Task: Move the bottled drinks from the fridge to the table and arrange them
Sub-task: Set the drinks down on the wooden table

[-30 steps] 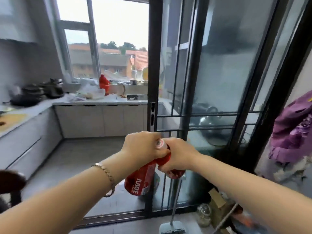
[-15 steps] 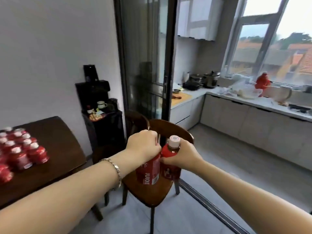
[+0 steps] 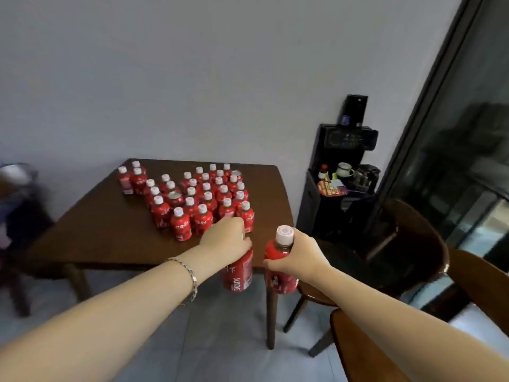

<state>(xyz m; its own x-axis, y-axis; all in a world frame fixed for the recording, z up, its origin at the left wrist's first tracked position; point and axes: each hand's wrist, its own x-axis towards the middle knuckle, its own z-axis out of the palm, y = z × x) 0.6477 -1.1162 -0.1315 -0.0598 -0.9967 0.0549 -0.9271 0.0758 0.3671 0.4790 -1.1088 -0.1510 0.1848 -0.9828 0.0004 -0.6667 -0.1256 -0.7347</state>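
My left hand [image 3: 227,241] grips a red juice bottle [image 3: 239,274] from above, covering its cap. Beside it, my right hand [image 3: 298,255] holds a second red bottle [image 3: 279,267] round its neck, white cap showing. Both bottles hang upright in the air just in front of the near right corner of the dark wooden table [image 3: 96,235]. On the table stand several red bottles with white caps [image 3: 198,199], packed in rows towards the back and right.
A black stand [image 3: 340,194] with a cup and small items is against the wall right of the table. Wooden chairs [image 3: 413,244] sit at the right, near a dark glass sliding door [image 3: 454,133]. Another chair with clothes [image 3: 16,210] is at the left.
The view has swung left from the kitchen doorway to the table, which is now straight ahead and close. Both hands keep hold of their bottles, now slightly further apart.
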